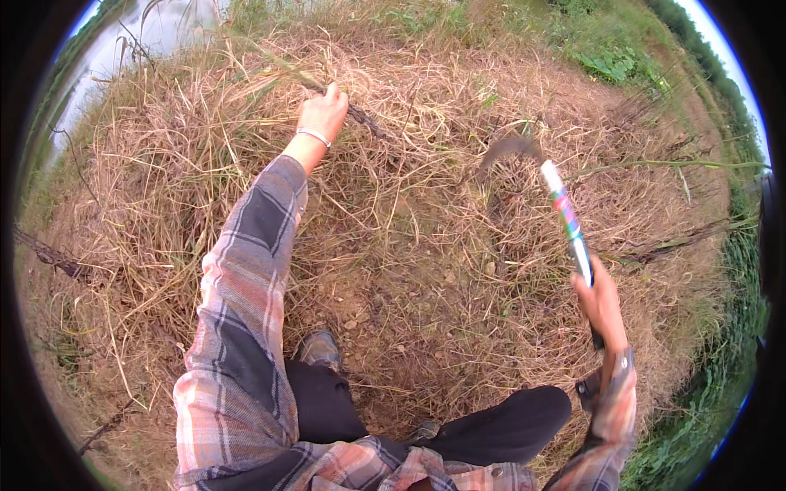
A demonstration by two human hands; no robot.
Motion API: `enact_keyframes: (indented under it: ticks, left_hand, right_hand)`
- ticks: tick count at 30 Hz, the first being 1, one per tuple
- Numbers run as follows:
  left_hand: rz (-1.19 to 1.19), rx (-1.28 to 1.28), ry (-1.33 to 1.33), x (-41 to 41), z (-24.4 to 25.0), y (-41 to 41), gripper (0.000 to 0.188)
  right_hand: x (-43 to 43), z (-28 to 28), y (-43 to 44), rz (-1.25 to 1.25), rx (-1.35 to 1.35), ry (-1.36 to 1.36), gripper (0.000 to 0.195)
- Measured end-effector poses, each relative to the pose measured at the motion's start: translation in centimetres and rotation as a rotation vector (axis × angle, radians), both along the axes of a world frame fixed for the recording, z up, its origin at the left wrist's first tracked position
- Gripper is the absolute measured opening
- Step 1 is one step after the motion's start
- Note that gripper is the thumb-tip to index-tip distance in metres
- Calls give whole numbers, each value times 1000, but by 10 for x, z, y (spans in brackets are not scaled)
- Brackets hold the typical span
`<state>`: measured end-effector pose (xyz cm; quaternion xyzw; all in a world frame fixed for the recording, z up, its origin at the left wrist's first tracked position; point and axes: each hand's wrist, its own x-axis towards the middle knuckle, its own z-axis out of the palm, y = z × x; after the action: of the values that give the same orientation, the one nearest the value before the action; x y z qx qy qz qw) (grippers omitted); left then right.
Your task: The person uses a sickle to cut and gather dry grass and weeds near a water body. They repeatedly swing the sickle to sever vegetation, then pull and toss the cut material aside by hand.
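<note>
My left hand (323, 113), at the upper middle, is closed on a dark, dry plant stalk (367, 120) that runs through the fist, with paler stems beyond it. At the right, my right hand (600, 301) grips the lower end of a sickle's long handle (566, 215), which is wrapped in white and bright colours. The curved sickle blade (513, 147) points to the left over the dry grass, slightly blurred and apart from my left hand. Dry cut-looking grass (393, 166) and stems lie between and below the hands.
My shoe (319, 350) stands on bare soil (368, 301) with small stones. Long stems (675, 164) and a dark dry stalk (681, 240) stretch across the right. Water (147, 30) shows at upper left, leafy green plants (614, 64) at upper right.
</note>
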<state>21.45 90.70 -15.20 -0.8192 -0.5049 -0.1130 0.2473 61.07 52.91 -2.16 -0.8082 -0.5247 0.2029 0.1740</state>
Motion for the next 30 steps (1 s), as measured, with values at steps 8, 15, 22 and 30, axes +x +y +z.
enact_keyframes:
  ticks: [8,15,22,30]
  left_hand:
    - [46,-95,16,-58,7,7,10]
    - [474,-290,-10,-195,-22,-6,21]
    - [643,-318,-154,-281,-27,-39,26]
    - [825,-231,-339,-279,-30,-30,29]
  right_hand:
    - [-230,-189,104,-221,-31,1089,12]
    - [-231,-166,3,-317,-253,1170,13]
    - [-108,-164,168,-789,493,1027,14]
    - [-357,-169,68,-191,-405,1545,15]
